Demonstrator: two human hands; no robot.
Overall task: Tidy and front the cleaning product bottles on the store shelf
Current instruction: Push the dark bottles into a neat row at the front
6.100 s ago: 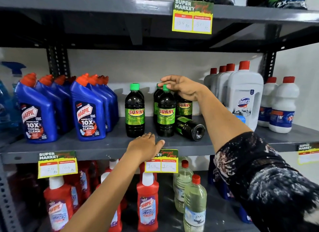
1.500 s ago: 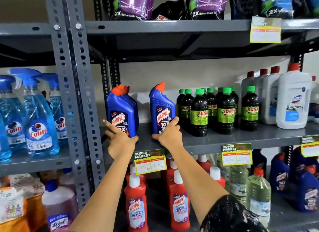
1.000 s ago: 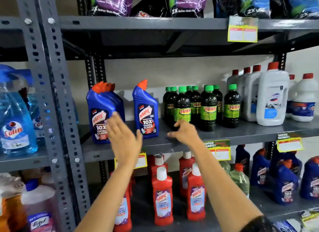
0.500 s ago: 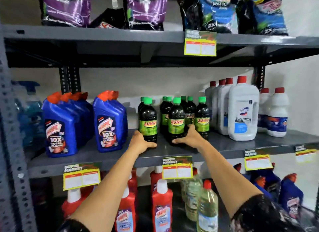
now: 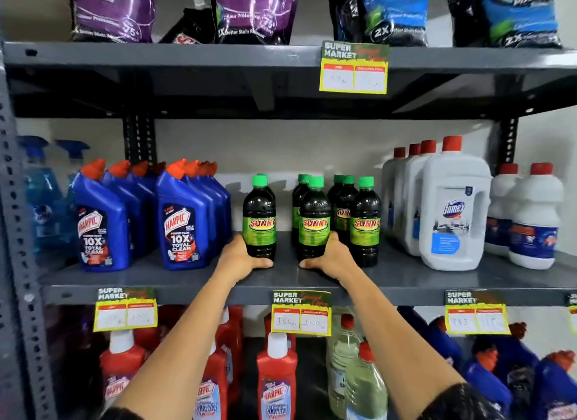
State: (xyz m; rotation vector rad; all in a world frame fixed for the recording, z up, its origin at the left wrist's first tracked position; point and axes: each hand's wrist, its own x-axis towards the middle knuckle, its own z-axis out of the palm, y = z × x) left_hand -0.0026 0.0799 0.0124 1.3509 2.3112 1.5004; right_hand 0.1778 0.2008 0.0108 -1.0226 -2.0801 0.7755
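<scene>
Fronting the dark Sunny bottles looks to be the step in hand: each hand is at the base of one bottle on the middle shelf (image 5: 406,279). The left hand (image 5: 239,258) wraps the lower part of the left bottle (image 5: 259,219), thumb across its foot, the other fingers hidden behind it. The right hand (image 5: 332,257) holds the middle bottle (image 5: 314,223) the same way, thumb along the base; whether its other fingers are spread cannot be told.

Both bottles stand upright, long axis vertical, green caps up, labels facing out toward the shelf's front edge. They sit a little back from that edge, near its middle, with a gap between them. A third front bottle (image 5: 365,223) stands just right of the right hand, more behind it. The blue Harpic bottles (image 5: 181,229) lie toward the left end, white jugs (image 5: 452,213) toward the right.

Next would likely be sliding the pair forward and closing the gap, kept upright so neither tips.
</scene>
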